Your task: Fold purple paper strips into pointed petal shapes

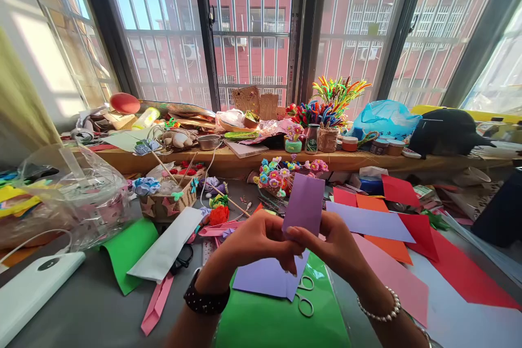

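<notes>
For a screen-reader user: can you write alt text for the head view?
Both hands, left and right, hold a purple paper strip upright above a grey table strewn with coloured paper sheets, with scissors below and barred windows behind.

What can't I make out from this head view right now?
- Lower edge of the purple paper strip: hidden behind the left hand and right hand.
- Scissors: blades covered by the purple sheet; only handles show.
- White device: cut off by the left edge.
</notes>
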The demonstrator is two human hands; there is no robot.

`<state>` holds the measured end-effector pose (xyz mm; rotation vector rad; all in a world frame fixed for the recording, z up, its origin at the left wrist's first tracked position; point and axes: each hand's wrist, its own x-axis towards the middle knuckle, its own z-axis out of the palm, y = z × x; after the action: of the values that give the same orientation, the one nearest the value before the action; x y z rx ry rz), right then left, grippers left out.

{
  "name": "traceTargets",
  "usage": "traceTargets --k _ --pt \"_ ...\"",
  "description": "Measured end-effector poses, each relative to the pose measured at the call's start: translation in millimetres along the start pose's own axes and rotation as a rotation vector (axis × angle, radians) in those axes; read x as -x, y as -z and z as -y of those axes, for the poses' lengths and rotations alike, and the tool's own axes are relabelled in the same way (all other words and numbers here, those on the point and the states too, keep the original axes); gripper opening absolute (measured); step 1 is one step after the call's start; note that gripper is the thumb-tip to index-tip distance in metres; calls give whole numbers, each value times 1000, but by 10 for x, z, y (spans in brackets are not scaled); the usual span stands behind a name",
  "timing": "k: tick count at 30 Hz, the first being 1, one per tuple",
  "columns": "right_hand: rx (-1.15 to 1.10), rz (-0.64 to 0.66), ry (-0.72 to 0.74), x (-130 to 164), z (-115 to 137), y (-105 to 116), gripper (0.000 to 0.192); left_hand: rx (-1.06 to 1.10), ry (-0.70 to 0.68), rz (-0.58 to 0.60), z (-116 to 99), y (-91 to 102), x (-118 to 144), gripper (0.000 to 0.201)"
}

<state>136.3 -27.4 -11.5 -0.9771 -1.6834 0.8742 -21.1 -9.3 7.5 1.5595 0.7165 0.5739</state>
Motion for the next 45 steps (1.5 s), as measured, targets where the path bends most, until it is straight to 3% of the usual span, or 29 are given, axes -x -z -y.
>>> traceTargets --k 8,13,19,25,27,29,33,37,39,43,45 --pt "-138 -161 -25 1 1 -65 33 -31 -107 -42 -11 -73 -37 20" --pt "-216 -48 -92 9 22 -33 32 5 -62 -5 13 -88 -42 21" --pt "-299 -138 -135 60 83 -71 33 147 -77 34 64 -73 -47 19" --pt "-555 -79 -256 123 149 -122 32 184 -99 44 72 -135 -35 28" --pt "-555 -116 -248 136 182 -116 33 148 -131 12 30 -186 -12 29" --pt "-482 -225 -188 137 197 -104 34 33 -212 -96 -29 -246 12 26" --pt "-307 -429 -88 104 146 -95 36 -401 -396 -364 -122 -336 48 27" --pt "-191 -527 -65 80 74 -115 33 -774 -485 -499 -117 -326 71 28" --pt "-149 -533 -46 88 65 -128 32 -816 -489 -488 -101 -291 77 27" --pt "-166 -488 -28 106 57 -139 33 -561 -400 -340 -127 -212 58 24" --pt "-206 -463 -39 86 27 -124 34 -493 -356 -324 -164 -207 51 23"
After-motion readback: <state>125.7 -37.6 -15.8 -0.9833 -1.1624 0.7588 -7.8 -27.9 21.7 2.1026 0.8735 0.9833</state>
